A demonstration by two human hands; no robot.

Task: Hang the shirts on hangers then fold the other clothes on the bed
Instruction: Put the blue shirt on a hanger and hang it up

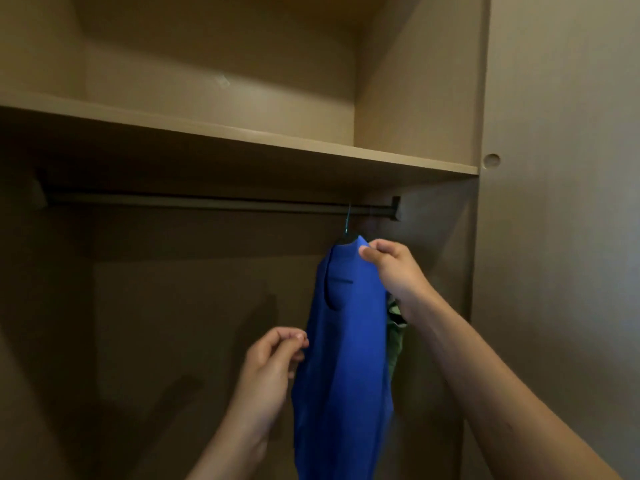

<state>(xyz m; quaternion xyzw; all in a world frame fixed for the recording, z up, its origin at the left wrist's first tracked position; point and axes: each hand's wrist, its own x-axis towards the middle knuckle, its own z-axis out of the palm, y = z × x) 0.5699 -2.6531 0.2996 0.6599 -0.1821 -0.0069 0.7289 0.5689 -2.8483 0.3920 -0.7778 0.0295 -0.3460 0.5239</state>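
Fingers (372, 252) of the right hand (394, 271) are curled, and with the thumb they pinch the shoulder of the blue shirt (346, 341) just under the rail (207, 203). Farther below the rail, the left hand (273, 358) has its fingertips drawn against the thumb at the shirt's left edge; whether any cloth lies between them cannot be told. The blue shirt hangs from a teal hanger (347, 220) whose hook goes over the rail near its right end. The cloth falls straight down and out of the bottom of the head view. Behind the shirt, toward the rail's right bracket, a bit of green garment (394, 337) shows.

The rail is dark and runs across a tan wardrobe, fixed just under a shelf (242, 133). Above the rail the shelf compartment is lit. Below the rail the back panel (173, 323) lies in shadow and carries the shadows of the arms. Right of the rail's end stands a side panel (554, 237) with a small round hole (491, 160) level with the shelf edge.
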